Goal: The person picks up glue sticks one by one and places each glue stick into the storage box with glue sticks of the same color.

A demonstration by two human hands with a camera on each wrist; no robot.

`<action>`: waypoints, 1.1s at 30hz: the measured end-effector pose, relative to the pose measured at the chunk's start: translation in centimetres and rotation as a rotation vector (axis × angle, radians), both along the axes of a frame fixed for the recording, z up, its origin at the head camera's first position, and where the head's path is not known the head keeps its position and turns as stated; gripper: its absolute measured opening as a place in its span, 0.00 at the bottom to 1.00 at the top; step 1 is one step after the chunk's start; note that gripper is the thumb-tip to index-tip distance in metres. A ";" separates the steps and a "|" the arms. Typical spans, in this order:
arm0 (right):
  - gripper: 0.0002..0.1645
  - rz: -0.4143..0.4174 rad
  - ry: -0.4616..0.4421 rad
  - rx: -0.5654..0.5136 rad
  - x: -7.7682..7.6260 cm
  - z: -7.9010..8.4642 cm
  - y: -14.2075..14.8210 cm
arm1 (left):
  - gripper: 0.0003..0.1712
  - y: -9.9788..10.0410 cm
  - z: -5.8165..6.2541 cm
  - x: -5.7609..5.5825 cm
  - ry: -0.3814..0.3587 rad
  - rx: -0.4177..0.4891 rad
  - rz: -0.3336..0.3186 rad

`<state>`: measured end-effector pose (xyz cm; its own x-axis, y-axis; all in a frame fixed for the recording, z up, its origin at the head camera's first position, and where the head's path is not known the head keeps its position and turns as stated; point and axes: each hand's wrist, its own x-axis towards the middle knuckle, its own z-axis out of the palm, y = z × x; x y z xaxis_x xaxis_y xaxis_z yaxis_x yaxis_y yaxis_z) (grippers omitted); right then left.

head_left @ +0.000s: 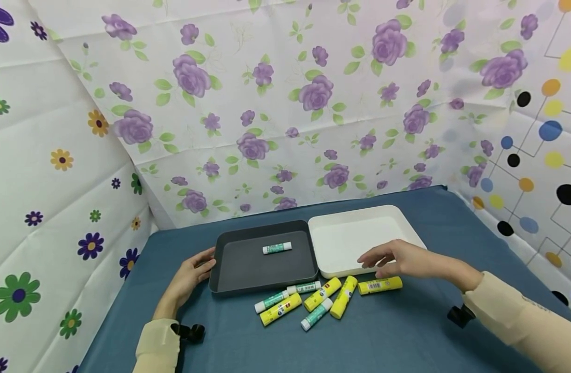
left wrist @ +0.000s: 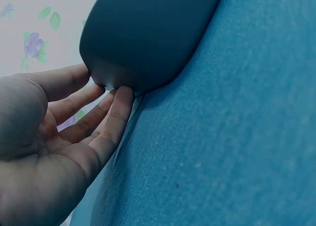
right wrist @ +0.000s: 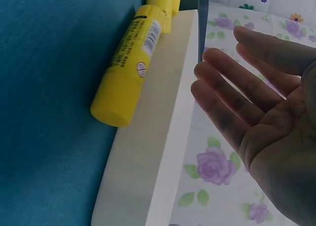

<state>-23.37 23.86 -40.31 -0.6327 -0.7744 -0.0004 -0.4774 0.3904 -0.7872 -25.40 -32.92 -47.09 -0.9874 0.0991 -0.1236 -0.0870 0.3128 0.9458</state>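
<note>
My left hand [head_left: 188, 277] rests its fingertips against the outer left wall of the dark grey tray [head_left: 266, 280]; the left wrist view shows the fingers [left wrist: 121, 105] meeting that tray's side. A green-and-white glue stick [head_left: 277, 248] lies inside the grey tray. Over the near right part of the white tray [head_left: 346, 233], my right hand [head_left: 401, 257] hovers with relaxed fingers and nothing in them. Just below it, a yellow glue stick [head_left: 380, 285] lies along the white tray's front wall; the right wrist view shows this yellow stick [right wrist: 126, 67] apart from the fingers.
In front of the trays lie more yellow glue sticks [head_left: 343, 297] and green-and-white glue sticks [head_left: 316, 314], some touching one another. The two trays stand side by side on a blue cloth [head_left: 360, 342]. Flowered curtains [head_left: 266, 103] hang behind the table.
</note>
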 end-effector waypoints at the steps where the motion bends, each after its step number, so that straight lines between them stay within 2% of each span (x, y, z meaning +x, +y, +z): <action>1: 0.27 -0.004 -0.011 0.000 0.1 0.0 0.1 | 0.34 0.0 0.0 0.0 0.002 -0.001 0.000; 7: 0.26 -0.007 -0.029 0.001 0.6 -0.4 0.1 | 0.34 0.1 0.0 0.1 0.013 -0.006 -0.002; 15: 0.26 0.008 -0.038 0.000 1.0 -2.0 0.5 | 0.34 0.0 -0.2 0.1 0.016 -0.006 -0.001; 21: 0.27 0.001 0.004 0.032 1.0 -3.4 0.7 | 0.34 0.1 -0.3 0.2 0.007 -0.006 0.008; 33: 0.23 -0.017 0.121 0.088 1.1 -4.2 0.9 | 0.35 0.1 -0.3 -0.1 0.006 -0.008 0.009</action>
<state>-22.28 24.72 -44.56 -0.6453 -0.7639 0.0093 -0.5598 0.4644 -0.6863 -25.48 -32.83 -47.43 -0.9890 0.0890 -0.1182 -0.0840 0.3192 0.9439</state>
